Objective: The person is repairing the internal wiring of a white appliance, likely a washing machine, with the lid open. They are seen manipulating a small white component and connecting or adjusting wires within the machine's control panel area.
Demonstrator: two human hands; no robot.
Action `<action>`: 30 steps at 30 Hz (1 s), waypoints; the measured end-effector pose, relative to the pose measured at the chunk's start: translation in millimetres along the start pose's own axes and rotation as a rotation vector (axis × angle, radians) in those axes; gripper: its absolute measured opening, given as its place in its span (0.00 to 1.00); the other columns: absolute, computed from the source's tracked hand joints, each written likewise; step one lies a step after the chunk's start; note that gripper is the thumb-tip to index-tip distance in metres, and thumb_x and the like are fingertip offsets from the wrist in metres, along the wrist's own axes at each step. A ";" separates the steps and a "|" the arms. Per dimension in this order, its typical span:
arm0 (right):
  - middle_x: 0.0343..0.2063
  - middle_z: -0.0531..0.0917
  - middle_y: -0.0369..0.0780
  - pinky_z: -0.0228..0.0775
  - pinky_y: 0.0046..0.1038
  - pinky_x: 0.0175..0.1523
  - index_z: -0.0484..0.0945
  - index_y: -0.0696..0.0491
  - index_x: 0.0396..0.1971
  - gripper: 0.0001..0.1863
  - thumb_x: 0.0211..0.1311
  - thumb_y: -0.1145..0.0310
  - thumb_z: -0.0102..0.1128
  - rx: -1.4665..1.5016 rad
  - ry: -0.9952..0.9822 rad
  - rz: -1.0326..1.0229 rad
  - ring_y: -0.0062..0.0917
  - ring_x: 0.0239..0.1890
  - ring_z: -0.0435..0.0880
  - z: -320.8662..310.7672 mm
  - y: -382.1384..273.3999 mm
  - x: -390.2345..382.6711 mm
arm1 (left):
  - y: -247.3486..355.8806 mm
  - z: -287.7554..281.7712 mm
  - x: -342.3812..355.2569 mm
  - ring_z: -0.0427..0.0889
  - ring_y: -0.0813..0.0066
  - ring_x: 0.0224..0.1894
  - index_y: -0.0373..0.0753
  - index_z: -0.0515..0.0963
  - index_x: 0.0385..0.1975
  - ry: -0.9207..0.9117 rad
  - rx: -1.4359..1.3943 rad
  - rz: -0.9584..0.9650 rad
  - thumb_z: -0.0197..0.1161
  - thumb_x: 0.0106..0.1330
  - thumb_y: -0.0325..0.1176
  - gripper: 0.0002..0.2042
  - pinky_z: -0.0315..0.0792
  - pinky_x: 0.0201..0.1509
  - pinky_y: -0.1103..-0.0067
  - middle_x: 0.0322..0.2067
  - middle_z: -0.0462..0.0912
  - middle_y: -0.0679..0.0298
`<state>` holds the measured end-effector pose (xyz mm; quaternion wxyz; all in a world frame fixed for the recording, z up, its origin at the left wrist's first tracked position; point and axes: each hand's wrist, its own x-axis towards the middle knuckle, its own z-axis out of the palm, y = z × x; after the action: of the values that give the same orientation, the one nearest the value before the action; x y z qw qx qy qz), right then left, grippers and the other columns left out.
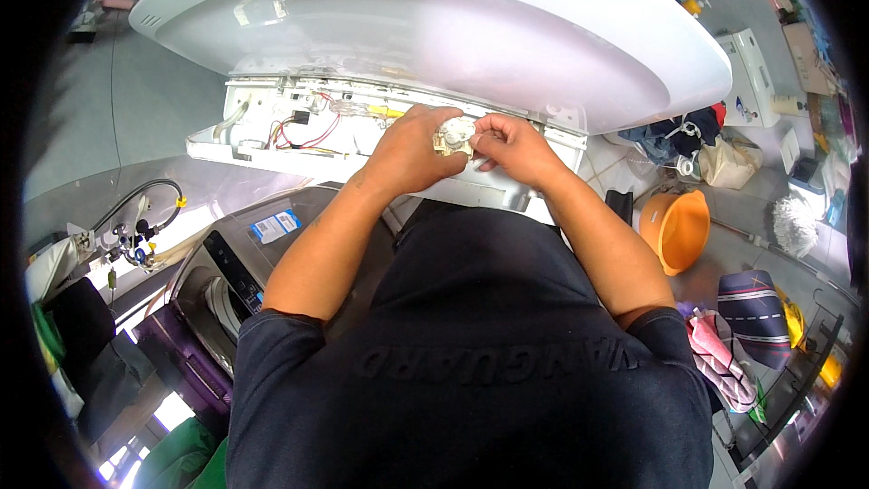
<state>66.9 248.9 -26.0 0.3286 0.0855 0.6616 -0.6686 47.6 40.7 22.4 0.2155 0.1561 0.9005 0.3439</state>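
Between my two hands is a small cream-white round mechanical part (455, 134), roughly palm-sized, with a raised disc on its face. My left hand (418, 149) curls around its left side, thumb below and fingers above. The fingertips of my right hand (512, 150) pinch at its right edge. Just beneath, a long white appliance housing (240, 159) lies uncovered, showing red wires (315, 139), a black component (300, 117) and a yellow piece (386, 112). Beyond it rises a large glossy white curved panel (380, 32). My hands hide part of the housing.
A grey washing machine (272, 202) with a blue-white label stands to the left, near a black hose (154, 186). On the right are an orange basin (676, 231), piled clothes (688, 131), a white mop head (796, 225) and a rack with cloths (721, 358).
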 end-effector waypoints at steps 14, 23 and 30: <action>0.24 0.84 0.38 0.73 0.28 0.35 0.78 0.55 0.39 0.12 0.70 0.60 0.59 -0.283 0.157 -0.115 0.22 0.29 0.83 9.6 10.8 1.6 | 1.9 3.6 -0.2 0.82 0.54 0.49 0.43 0.78 0.59 0.028 0.044 -0.013 0.72 0.55 0.41 0.29 0.75 0.56 0.69 0.47 0.80 0.50; 0.27 0.86 0.40 0.73 0.32 0.39 0.79 0.54 0.38 0.13 0.70 0.59 0.58 -0.373 0.170 -0.154 0.31 0.30 0.84 9.4 6.5 -1.6 | 2.2 4.4 2.0 0.81 0.52 0.50 0.43 0.78 0.59 0.029 0.068 -0.056 0.72 0.55 0.42 0.29 0.75 0.56 0.68 0.47 0.80 0.49; 0.27 0.85 0.43 0.74 0.33 0.40 0.82 0.56 0.38 0.13 0.66 0.60 0.61 -0.433 0.221 -0.179 0.32 0.31 0.85 9.0 2.7 -3.7 | 2.3 7.2 0.9 0.81 0.52 0.49 0.43 0.78 0.58 0.060 0.092 -0.026 0.72 0.54 0.42 0.29 0.75 0.56 0.67 0.46 0.80 0.49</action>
<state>74.1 241.9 -25.3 0.2046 0.0268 0.8263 -0.5241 50.7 46.8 18.9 0.1853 0.1438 0.9235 0.3037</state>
